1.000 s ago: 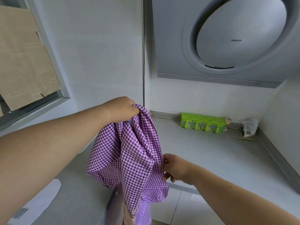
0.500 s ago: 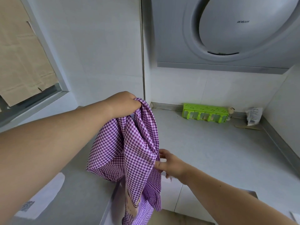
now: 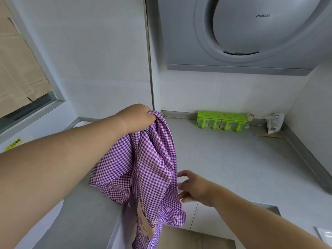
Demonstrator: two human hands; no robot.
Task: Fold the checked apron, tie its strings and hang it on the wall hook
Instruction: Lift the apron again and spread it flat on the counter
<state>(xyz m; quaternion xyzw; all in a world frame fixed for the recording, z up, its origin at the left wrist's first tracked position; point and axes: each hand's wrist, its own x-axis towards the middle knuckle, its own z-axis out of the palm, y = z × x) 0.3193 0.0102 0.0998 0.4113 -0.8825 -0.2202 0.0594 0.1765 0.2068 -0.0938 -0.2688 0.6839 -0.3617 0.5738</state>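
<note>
Purple-and-white checked cloth hangs in a loose bunch from the left hand (image 3: 138,118), whose fingers are curled tight round a gathered top edge of the apron (image 3: 143,169). It droops over the front corner of the grey counter (image 3: 233,168), partly in front of the edge and partly trailing below it, out of view at the bottom. The fabric looks thin and soft, falling in long uneven creases, with a pale printed patch showing low down.

Judging by this, the task is barely begun: no neat fold is visible, no tied strings can be made out, and no wall hook appears anywhere in view. Folding, tying and hanging all seem left to do.

Just beside the apron's right edge, the right hand (image 3: 192,187) has its fingers spread and relaxed, gripping nothing; whether the fingertips touch the cloth I cannot tell.

Farther off, a green rack (image 3: 222,120) stands against the back wall with a small white packet (image 3: 274,122) near it, beneath a grey range hood (image 3: 251,33).
</note>
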